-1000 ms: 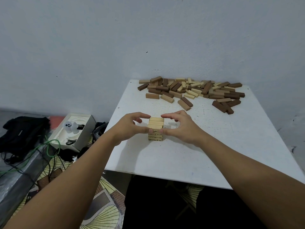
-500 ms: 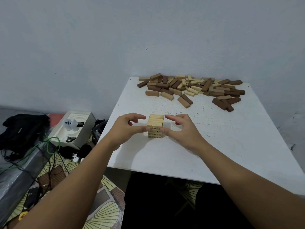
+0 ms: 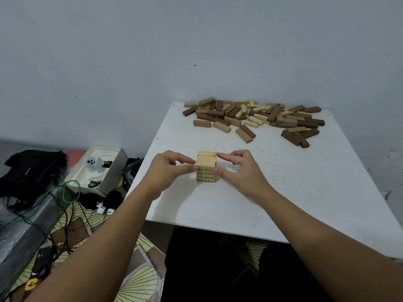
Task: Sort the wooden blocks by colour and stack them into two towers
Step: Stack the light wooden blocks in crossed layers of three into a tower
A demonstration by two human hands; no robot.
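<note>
Pale wood, smooth and square-edged, makes up the tower [image 3: 206, 166] standing near the middle of the white tabletop [image 3: 305, 192], a few layers high with small dark print on the lower block ends. Both hands flank it: the left hand [image 3: 168, 171] at 9 o'clock and the right hand [image 3: 239, 171] at 3 o'clock, each grip narrow, thumb and forefinger tips touching the top layer's ends as if squaring it, not lifting anything.

Such blocks look light, rigid and fairly slick on their sanded faces, so the stack probably shifts with a small sideways nudge. Pressing evenly from opposite ends, low on the layer, seems the safest hold; a single loose block is best pinched across its long sides.

At 12 to 1 o'clock, well apart from the tower, lies the pile [image 3: 253, 118] of unsorted blocks, pale, mid-brown and dark brown mixed, some overlapping. No dark tower shows yet, so most sorting appears undone.
</note>
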